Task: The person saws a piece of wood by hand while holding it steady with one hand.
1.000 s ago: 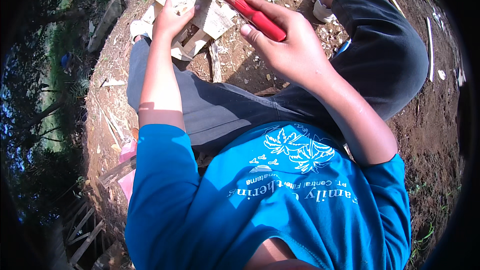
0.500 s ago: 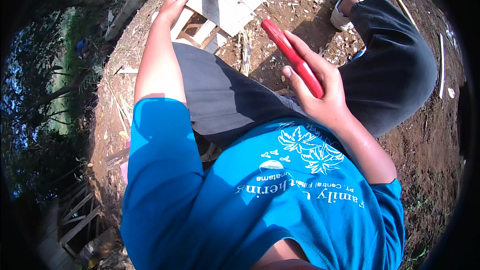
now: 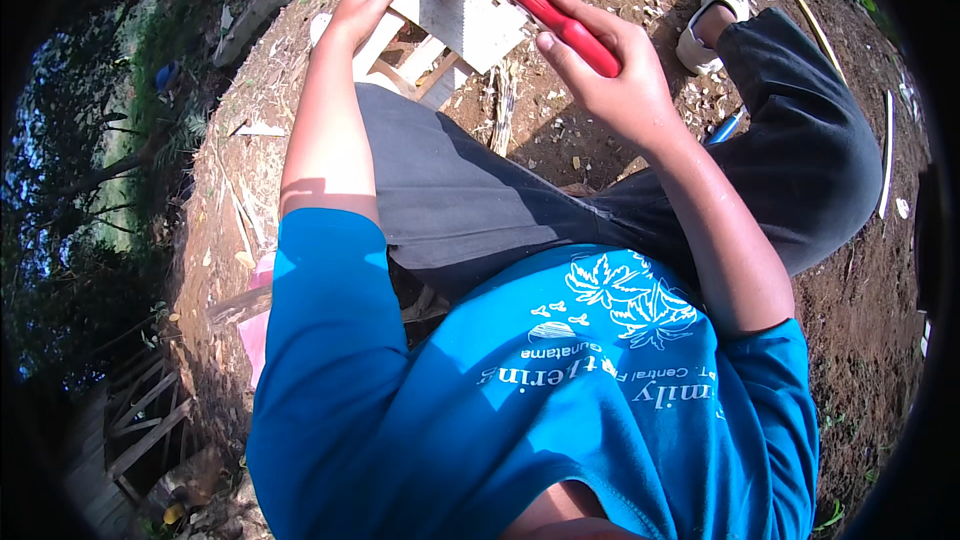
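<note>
This is outdoors, some sort of yard or clearing: sunlight and shadows fall on bare brown soil (image 3: pixel 845 305) strewn with pale chips (image 3: pixel 690 94), and dark greenery (image 3: pixel 60 270), probably trees, fills the left side.

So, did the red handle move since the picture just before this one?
Yes. Judged against the stick on the ground, the red handle in the right hand has moved farther from the person's body and somewhat left.
</note>
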`<state>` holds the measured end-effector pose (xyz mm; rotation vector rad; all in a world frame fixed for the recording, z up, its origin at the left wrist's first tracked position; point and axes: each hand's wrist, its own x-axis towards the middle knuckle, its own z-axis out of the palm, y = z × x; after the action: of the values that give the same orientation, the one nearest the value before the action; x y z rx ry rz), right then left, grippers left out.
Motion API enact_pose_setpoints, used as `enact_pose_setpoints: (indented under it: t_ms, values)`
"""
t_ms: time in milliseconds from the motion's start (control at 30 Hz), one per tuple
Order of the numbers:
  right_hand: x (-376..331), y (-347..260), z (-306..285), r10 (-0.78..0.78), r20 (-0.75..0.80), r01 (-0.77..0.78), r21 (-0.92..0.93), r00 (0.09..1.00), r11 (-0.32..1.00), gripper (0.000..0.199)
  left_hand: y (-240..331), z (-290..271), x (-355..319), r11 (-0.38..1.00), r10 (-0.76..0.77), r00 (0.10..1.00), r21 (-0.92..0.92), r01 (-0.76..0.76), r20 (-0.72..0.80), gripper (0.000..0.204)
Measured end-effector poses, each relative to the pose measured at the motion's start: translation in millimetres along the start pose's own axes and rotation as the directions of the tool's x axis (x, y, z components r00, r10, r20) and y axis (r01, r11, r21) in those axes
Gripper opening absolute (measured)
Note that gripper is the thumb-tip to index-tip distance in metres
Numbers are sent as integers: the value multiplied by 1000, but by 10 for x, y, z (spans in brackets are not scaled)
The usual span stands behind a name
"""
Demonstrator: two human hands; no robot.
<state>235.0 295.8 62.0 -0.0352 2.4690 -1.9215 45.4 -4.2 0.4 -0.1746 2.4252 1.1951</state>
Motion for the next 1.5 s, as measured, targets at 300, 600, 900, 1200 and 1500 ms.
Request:
enact_pose_setpoints:
  t_ms: [300, 600, 900, 1200, 1500]
  values:
    - [-161, -503, 522, -86, -53, 87, 23, 995, 996, 56, 104, -102, -20, 677, 104, 953, 722, 142, -285, 102]
    - [99, -788, 158, -160, 20, 161, -38, 987, 986, 32, 118, -147, 8, 697, 73, 977, 711, 95, -202, 112]
    - [-60, 57, 460, -94, 16, 92, 107, 995, 990, 61, 17, -93, 38, 700, 31, 927, 670, 247, -375, 91]
    - [-9, -5, 168, -39, 55, 27, 190, 998, 981, 62, 121, 206, 17, 728, 105, 810, 600, 333, -576, 84]
    - [-489, 537, 229, -104, 71, 107, -50, 992, 993, 67, 87, 189, 66, 712, 192, 811, 647, 272, -552, 80]
